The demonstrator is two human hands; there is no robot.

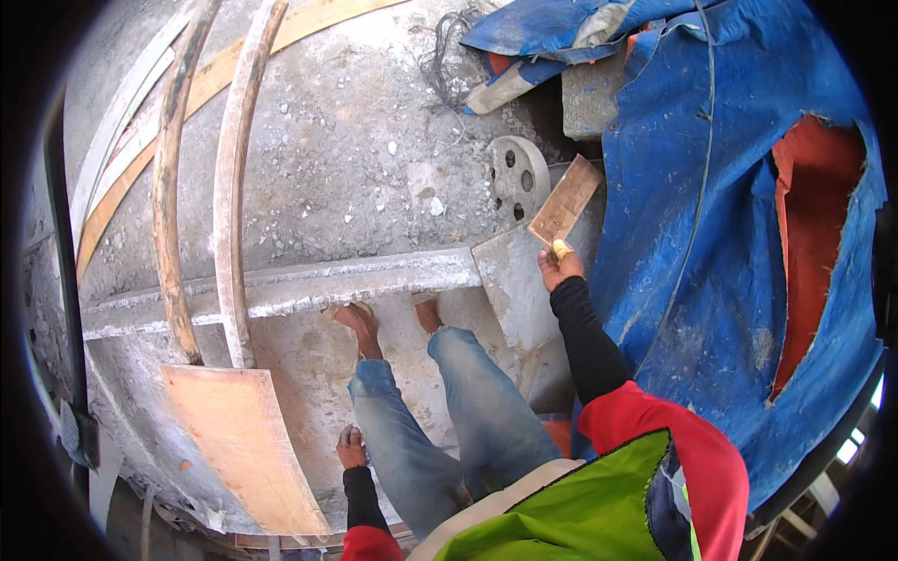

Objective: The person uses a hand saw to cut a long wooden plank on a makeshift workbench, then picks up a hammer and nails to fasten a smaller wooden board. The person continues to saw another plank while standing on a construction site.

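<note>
Holding a flat brown board (567,196) in the right fingers (548,263) by 1 end, sticking out past them. Curling the left fingers (351,436) beside blue jeans (388,402), too small to see inside.

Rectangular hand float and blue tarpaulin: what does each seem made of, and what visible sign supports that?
Rectangular hand float: probably wood, possibly rusted metal; matte, with patchy brown staining.
Blue tarpaulin: likely coated woven plastic; slight sheen, creases, frayed tear.

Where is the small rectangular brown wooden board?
In the head view, right of centre, the right grip holds the board between the round grey holed block and torn blue tarp.
</note>
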